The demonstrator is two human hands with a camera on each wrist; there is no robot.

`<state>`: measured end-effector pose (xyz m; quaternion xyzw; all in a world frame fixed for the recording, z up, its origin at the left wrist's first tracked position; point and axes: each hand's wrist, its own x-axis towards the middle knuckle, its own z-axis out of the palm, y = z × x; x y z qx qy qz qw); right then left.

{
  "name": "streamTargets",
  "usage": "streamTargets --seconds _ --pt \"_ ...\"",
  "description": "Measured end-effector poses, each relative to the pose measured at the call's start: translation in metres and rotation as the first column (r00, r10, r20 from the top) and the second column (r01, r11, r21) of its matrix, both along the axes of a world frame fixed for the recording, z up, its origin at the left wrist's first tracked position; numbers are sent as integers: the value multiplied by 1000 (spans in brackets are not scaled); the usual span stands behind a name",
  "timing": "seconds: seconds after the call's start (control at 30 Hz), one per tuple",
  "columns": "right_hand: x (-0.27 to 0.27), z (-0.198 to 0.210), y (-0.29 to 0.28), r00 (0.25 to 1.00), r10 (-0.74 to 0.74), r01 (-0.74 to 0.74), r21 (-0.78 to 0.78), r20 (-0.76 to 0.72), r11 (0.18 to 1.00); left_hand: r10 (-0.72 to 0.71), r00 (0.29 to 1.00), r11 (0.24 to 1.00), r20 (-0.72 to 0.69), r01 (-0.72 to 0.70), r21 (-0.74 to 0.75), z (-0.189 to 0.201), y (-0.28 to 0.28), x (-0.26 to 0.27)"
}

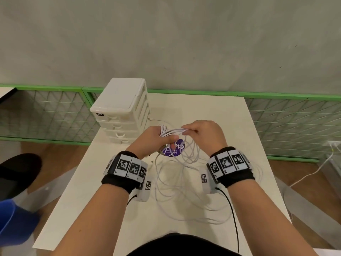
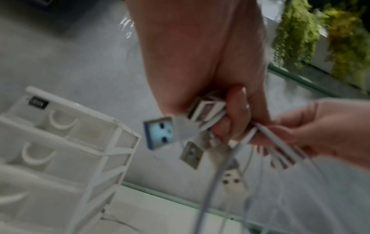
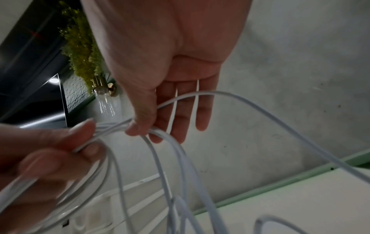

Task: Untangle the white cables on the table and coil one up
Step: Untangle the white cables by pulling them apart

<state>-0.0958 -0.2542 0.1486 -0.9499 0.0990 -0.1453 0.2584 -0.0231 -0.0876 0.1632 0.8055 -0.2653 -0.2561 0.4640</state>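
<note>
Head view, left to right. At the far left edge a blue object (image 1: 13, 220) and a dark shape (image 1: 16, 172) are showing beside the bench (image 1: 92, 209). At upper centre-left of the bench a white drawer unit (image 1: 121, 111) is standing, its handles facing the lower left of the frame.

Just right of the unit, the left hand (image 1: 153, 141) is being held above the bench, its fingers curling round a bunch of white cables (image 1: 177, 182). In the left wrist view, several USB plugs (image 2: 160, 133) are sticking out of this fist toward the left of the frame, one with a blue insert; this view is blurred.

Under the left hand a purple disc (image 1: 174, 149) with white lettering is lying on the bench, partly hidden.

Right of centre, the right hand (image 1: 204, 133) is meeting the left one. In the right wrist view, its thumb (image 3: 140, 120) and forefinger are pinching the strands next to the left hand's grip, while the remaining fingers (image 3: 190, 110) are hanging nearly straight.

From both hands the cables are hanging in loose loops and are spreading over the centre of the bench, reaching past the right wrist. Both wrists are wearing black bands (image 1: 232, 165) carrying square black-and-white markers.

At the far right another white cord (image 1: 313, 172) is trailing across the floor.
</note>
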Motion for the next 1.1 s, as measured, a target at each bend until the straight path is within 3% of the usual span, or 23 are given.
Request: streamTargets --seconds 0.07,0.13,0.23,0.3,0.37,0.4,0.47,0.5,0.57,0.63,0.67,0.73,0.8,0.9,1.0,1.1 --pt "-3 7 -7 999 -30 27 97 30 995 6 1000 999 -5 -5 40 -3 7 3" --pt "-7 14 -19 979 -165 119 310 124 943 8 1000 996 11 -9 90 -11 18 8" --pt "-14 21 -49 865 -460 262 603 198 753 -61 998 979 10 58 196 -24 33 13" --pt "-19 27 -71 728 -648 312 734 224 604 -123 992 954 -18 124 275 -34 40 16" --pt "-24 29 -87 638 -737 360 760 223 541 -160 984 942 -83 177 284 -44 43 15" --pt "-27 28 -94 651 -735 436 698 190 567 -141 986 945 -94 162 285 -46 43 14" --pt "-31 19 -104 721 -692 647 383 -27 659 -42 999 958 -35 50 283 -47 40 14" --pt "-33 13 -103 746 -650 664 238 -145 709 7 1000 966 15 -10 259 -45 37 14" --pt "-32 1 -88 854 -492 516 147 -170 844 84 993 982 88 -98 164 -40 29 14" --pt "-25 -9 -57 973 -229 229 193 -20 954 153 983 985 103 -160 60 -33 20 13" --pt "-21 -11 -40 996 -88 80 214 31 974 185 979 982 85 -186 12 -31 15 12" --pt "-13 -22 -10 991 130 -135 194 41 972 203 979 977 25 -201 -68 -25 6 10" --pt "-6 -36 7 971 235 -227 155 -37 961 191 982 974 0 -189 -128 -21 2 11" --pt "-1 -54 21 927 298 -280 111 -227 954 209 978 963 -1 -206 -173 -15 3 14" --pt "-3 -60 26 850 334 -278 192 -408 941 219 976 963 11 -214 -166 -15 6 18" --pt "-1 -67 30 804 352 -250 265 -479 931 259 965 960 30 -254 -117 -21 13 20"
